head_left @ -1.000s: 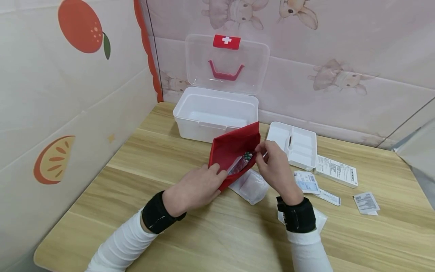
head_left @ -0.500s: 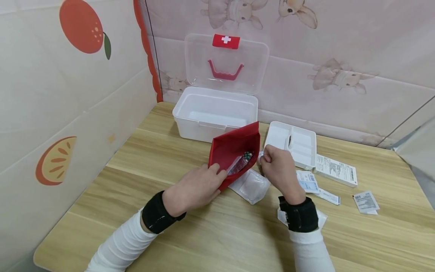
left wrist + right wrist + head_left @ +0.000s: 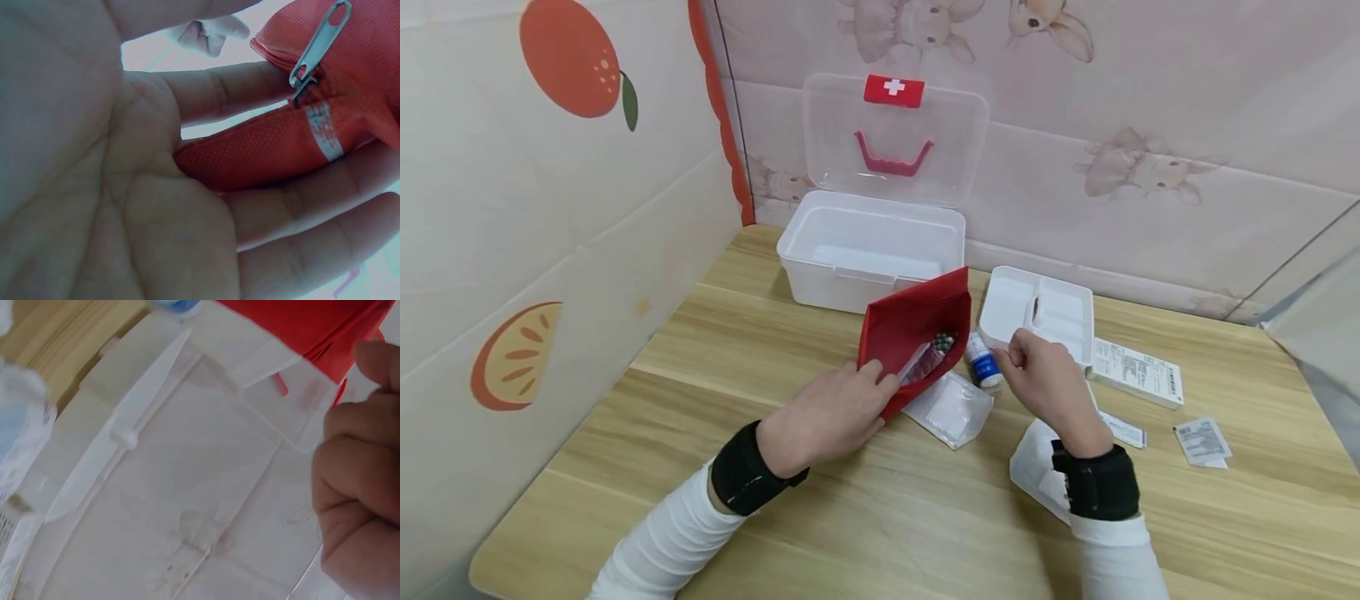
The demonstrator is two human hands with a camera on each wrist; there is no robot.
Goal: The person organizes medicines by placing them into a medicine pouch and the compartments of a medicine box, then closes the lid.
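My left hand (image 3: 831, 408) grips the near left edge of a red zip pouch (image 3: 925, 293), its mouth held wide. In the left wrist view the pouch corner (image 3: 250, 153) lies between the fingers, beside a metal zipper pull (image 3: 322, 44). Inside are a clear plastic packet (image 3: 921, 364) and something with green-and-white beads or capsules (image 3: 943, 342). To the right of the pouch, my right hand (image 3: 1052, 383) hovers with curled fingers; nothing shows in its grasp. Between them lies a small white bottle with a blue label (image 3: 982, 362).
Behind the pouch stands a white first-aid box (image 3: 827, 283), its clear lid (image 3: 951, 142) raised. A white divided tray (image 3: 1063, 321), a printed carton (image 3: 1138, 372), foil sachets (image 3: 1202, 442) and wrapped packets (image 3: 951, 412) lie about on the wooden table (image 3: 887, 533).
My right hand has left the pouch's right edge and drawn back to the right, fingers curled, uncovering the bottle. The left hand and pouch stay nearly where they were.
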